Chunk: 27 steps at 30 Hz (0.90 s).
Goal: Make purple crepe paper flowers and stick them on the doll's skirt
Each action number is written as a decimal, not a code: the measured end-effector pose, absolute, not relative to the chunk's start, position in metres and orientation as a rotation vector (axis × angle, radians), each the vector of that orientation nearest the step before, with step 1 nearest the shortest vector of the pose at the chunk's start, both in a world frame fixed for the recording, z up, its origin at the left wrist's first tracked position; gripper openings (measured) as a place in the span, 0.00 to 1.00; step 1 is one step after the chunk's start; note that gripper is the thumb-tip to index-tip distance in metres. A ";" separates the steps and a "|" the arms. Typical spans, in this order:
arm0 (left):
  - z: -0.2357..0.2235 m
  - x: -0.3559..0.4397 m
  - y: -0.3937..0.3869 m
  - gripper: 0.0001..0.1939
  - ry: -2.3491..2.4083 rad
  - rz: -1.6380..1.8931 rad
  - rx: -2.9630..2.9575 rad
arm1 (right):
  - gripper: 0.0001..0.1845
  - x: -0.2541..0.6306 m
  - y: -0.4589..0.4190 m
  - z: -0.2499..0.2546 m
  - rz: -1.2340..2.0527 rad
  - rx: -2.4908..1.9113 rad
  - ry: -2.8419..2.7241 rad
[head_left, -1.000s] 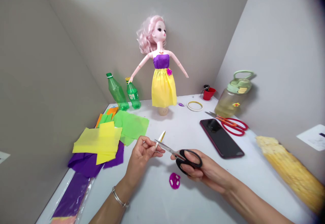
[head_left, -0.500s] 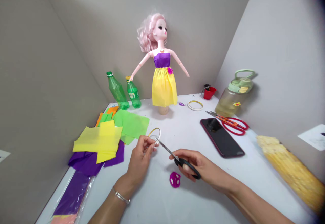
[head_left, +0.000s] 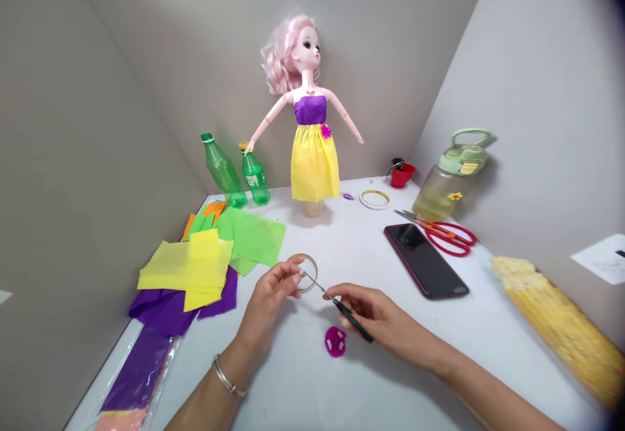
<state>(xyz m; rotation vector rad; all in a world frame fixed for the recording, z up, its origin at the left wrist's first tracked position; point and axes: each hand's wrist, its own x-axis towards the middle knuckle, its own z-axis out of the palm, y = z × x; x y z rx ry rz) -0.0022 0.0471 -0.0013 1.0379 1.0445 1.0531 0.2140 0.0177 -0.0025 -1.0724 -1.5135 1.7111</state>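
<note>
Between the fingertips of my left hand is a thin roll of tape, its ring tilted up behind them. My right hand is closed around the black handles of a pair of scissors. The blades are turned edge-on and their tips reach my left fingertips at the tape; whether they cut into it cannot be made out. Below the scissors a magenta round piece with several small white tape bits lies on the table. A pink-haired doll in a purple top and yellow skirt stands at the back.
Coloured sheets lie at left, by two green bottles. At right are a phone, red-handled scissors, a water bottle and a yellow bundle. Another tape roll and a red cup sit behind.
The tape roll has turned from edge-on to showing its open ring. The scissors have rotated edge-on, their tips staying by my left fingertips. The view has shifted slightly.
</note>
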 end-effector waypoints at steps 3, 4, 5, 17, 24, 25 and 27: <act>-0.001 -0.002 0.047 0.07 1.039 1.061 1.023 | 0.21 0.213 0.017 -0.003 1.717 -1.087 -1.504; -0.001 -0.002 0.047 0.07 1.036 1.062 1.024 | 0.21 0.213 0.017 -0.003 1.716 -1.092 -1.500; -0.002 -0.002 0.047 0.08 1.035 1.063 1.024 | 0.21 0.213 0.017 -0.003 1.712 -1.096 -1.498; -0.002 -0.003 0.048 0.05 1.052 1.079 1.003 | 0.17 0.212 0.017 -0.004 1.454 -1.231 -1.682; -0.006 -0.007 0.051 0.04 1.078 1.093 1.011 | 0.18 0.224 0.021 -0.013 0.788 -1.549 -1.924; -0.006 -0.007 0.051 0.04 1.080 1.086 1.010 | 0.18 0.227 0.023 -0.013 0.703 -1.583 -1.946; -0.006 -0.006 0.051 0.05 1.086 1.063 1.010 | 0.19 0.232 0.026 -0.014 0.508 -1.660 -1.991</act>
